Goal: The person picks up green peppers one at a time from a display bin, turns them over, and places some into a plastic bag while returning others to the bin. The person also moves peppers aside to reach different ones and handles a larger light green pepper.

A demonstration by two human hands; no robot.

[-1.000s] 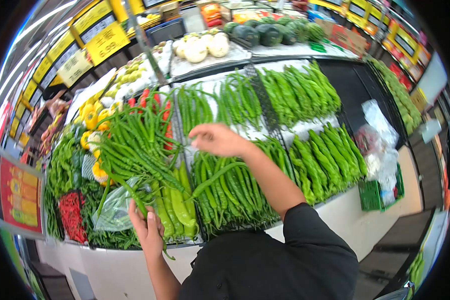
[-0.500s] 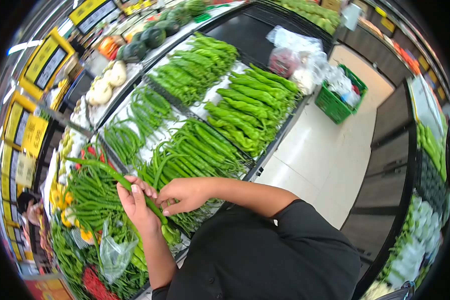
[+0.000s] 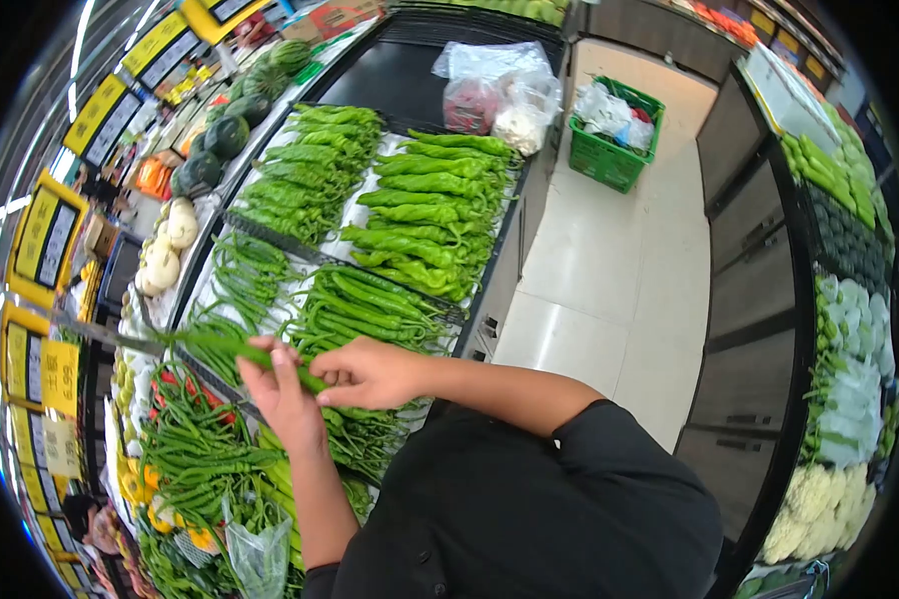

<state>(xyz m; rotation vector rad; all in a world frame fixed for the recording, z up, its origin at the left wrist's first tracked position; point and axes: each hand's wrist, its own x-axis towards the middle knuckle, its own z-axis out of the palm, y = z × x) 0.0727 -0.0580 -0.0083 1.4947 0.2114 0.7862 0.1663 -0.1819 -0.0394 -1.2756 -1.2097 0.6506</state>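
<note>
A long green chili pepper (image 3: pixel 215 343) lies across my hands, its far part blurred and pointing left. My left hand (image 3: pixel 288 397) is closed around its middle. My right hand (image 3: pixel 375 372) curls its fingers at the pepper's near end, beside the left. Below and beyond them, thin green chilies (image 3: pixel 365 311) lie in a pile on the stand. To the left a heap of long green chilies (image 3: pixel 205 464) spreads out, with a clear plastic bag (image 3: pixel 258 554) lying near it.
Wrinkled green peppers (image 3: pixel 430 225) lie in rows farther up the stand. Plastic bags of produce (image 3: pixel 519 115) sit at its corner. A green basket (image 3: pixel 609 160) with bags stands on the aisle floor (image 3: pixel 589 290). Cauliflower (image 3: pixel 814 514) lines the right-hand shelf.
The view has swung, so the stand and basket sit farther left and the right shelf shows more. The pepper now lies flatter across my hands, and my right hand remains at its near end.
</note>
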